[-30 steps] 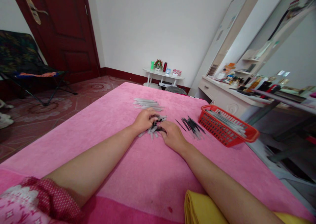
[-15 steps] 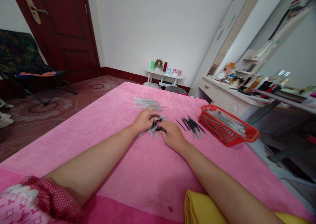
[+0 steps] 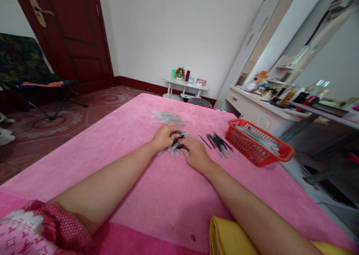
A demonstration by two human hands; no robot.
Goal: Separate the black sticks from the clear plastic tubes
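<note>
A ruffled, dotted sleeve (image 3: 64, 225) fills the lower left corner of the frame, and a folded yellow cloth (image 3: 231, 238) lies smooth at the bottom, right of centre. Beyond spreads a plush pink cover (image 3: 151, 206). At mid-frame the left hand (image 3: 165, 136) and right hand (image 3: 197, 153) are close but apart, fingers curled in among short grey pieces (image 3: 174, 148), dull and tube-like; whether either grips one cannot be told. The nearest pieces point towards the bottom edge, the others fan sideways. Right of them, thin black sticks (image 3: 219, 142) slant from upper left to lower right, beside a red lattice basket (image 3: 252, 154). Above the hands, long grey tubes (image 3: 167, 117) lie nearly level
</note>
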